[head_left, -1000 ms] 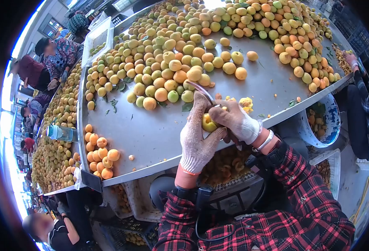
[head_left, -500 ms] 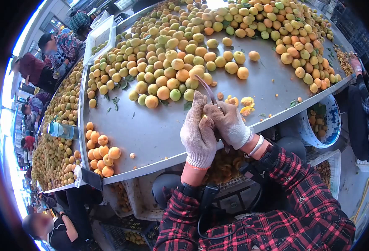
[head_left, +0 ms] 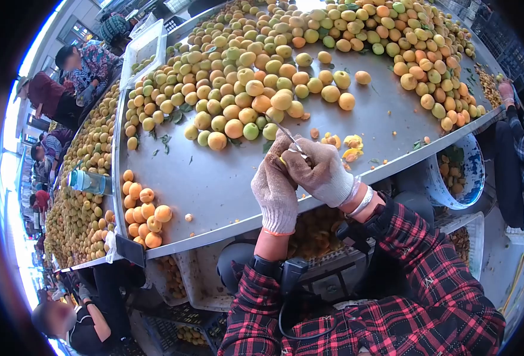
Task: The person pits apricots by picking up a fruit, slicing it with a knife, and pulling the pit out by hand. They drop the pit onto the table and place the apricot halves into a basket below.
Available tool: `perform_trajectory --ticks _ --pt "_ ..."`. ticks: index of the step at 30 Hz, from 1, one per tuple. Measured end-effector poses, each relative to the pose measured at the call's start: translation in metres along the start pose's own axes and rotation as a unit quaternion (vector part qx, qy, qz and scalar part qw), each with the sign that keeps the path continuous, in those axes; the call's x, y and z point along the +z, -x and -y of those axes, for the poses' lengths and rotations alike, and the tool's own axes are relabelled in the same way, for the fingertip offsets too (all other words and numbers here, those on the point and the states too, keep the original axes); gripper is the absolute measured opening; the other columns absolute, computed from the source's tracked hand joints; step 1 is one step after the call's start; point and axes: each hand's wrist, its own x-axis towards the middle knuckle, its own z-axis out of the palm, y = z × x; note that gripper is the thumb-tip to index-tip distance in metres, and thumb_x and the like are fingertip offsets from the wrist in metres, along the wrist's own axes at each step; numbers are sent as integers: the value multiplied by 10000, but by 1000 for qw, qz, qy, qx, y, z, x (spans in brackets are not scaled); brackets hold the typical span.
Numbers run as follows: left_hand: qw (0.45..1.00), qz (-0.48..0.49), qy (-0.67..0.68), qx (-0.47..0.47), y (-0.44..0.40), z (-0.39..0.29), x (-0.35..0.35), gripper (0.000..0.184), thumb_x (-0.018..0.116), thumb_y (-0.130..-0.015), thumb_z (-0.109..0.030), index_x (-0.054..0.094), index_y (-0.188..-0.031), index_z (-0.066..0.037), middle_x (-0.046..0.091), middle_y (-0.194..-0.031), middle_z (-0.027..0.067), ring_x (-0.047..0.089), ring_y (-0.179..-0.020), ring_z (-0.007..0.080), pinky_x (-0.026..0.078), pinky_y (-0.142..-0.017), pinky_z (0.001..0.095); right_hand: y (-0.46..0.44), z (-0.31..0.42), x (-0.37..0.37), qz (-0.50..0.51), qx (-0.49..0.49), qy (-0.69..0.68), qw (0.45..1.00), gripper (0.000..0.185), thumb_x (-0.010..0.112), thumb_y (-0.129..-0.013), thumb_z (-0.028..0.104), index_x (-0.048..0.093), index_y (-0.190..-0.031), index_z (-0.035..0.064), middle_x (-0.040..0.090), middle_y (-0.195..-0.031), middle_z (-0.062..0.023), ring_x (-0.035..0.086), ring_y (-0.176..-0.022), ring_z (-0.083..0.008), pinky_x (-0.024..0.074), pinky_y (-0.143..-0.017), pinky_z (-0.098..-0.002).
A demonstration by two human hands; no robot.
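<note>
Both my hands wear stained white knit gloves and meet above the near edge of the metal table. In my right hand (head_left: 321, 173) is a knife (head_left: 287, 134), its thin blade pointing up and left. My left hand (head_left: 275, 188) is closed against the right fingers; a small yellow patch of an apricot (head_left: 282, 160) shows between them, mostly hidden by the gloves. Just right of the hands lie cut apricot pieces (head_left: 352, 147) with open yellow flesh. Beyond the fingertips a large heap of whole apricots (head_left: 238, 89) spreads over the table.
A small group of orange apricots (head_left: 146, 216) sits at the table's left corner. A blue-lidded bottle (head_left: 88, 182) stands beyond the left rim. At right is a blue-and-white bucket (head_left: 472, 172). Below the edge are crates (head_left: 205, 279) with fruit. Several co-workers (head_left: 51, 98) stand at left.
My hands have shifted slightly left and turned. The knife blade now shows thinner, nearly edge-on, and its lower end no longer shows below the right hand.
</note>
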Motion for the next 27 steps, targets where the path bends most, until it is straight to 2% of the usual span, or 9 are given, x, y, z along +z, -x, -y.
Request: perform_trajectory --ticks 7,11,14,16,18,20,22,26,27 --pt "974 58 136 -171 -9 -26 -4 611 291 -1058 -437 523 -1312 68 626 -1218 176 636 -1053 247 537 -901 335 -5 -5 -5 10 -128 67 989 168 631 -903 163 587 -801 36 570 -686 -134 564 -612 -324 453 -569 -374" --pt "979 101 114 -134 -8 -24 -7 622 304 -1051 -454 492 -1340 63 596 -1265 178 614 -1092 272 525 -923 357 -10 2 -18 72 -144 91 983 224 675 -881 209 578 -774 37 588 -717 -152 595 -683 -364 476 -591 -400" --pt "936 90 290 -180 -12 -8 -12 654 318 -1037 -489 439 -1380 55 548 -1320 196 566 -1165 304 477 -993 393 -12 1 -21 97 -206 102 968 231 681 -873 208 569 -765 37 584 -711 -153 583 -682 -370 472 -595 -404" --pt "926 105 308 -192 -14 -10 -15 752 352 -1006 -563 403 -1391 80 535 -1335 208 571 -1169 300 490 -974 390 -12 4 -29 115 -205 94 967 230 685 -876 216 592 -778 30 595 -708 -130 614 -665 -294 473 -592 -377" --pt "929 93 313 -175 -11 -14 -14 797 355 -987 -598 392 -1397 85 517 -1345 228 516 -1243 345 417 -1060 453 -10 8 -41 239 -47 -58 968 195 673 -888 206 642 -832 22 631 -737 -90 627 -690 -189 473 -597 -343" --pt "921 121 333 -159 -10 -18 -17 825 357 -976 -620 380 -1404 84 516 -1345 233 517 -1243 351 432 -1044 457 -12 11 -50 283 -50 -98 953 176 636 -913 191 684 -896 23 655 -741 -45 597 -666 -101 464 -560 -282" --pt "925 120 322 -159 -11 -18 -16 850 347 -964 -652 399 -1394 79 546 -1312 218 563 -1187 320 482 -981 423 -16 36 -63 328 180 -133 918 212 591 -941 205 696 -922 23 656 -715 -29 574 -567 -82 448 -499 -232" --pt "873 252 367 -202 -12 8 -28 897 331 -947 -693 391 -1399 80 607 -1199 168 636 -921 226 521 -814 304 -14 20 -61 87 170 -342 920 350 584 -965 318 607 -1013 -28 550 -619 -21 462 -433 -76 371 -401 -216" --pt "927 211 243 -194 -6 -5 -15 859 349 -957 -671 410 -1388 69 618 -1154 153 623 -873 206 517 -780 300 -15 19 -59 84 171 -342 920 350 584 -965 318 607 -1013 -28 550 -619 -21 462 -433 -76 371 -401 -216"
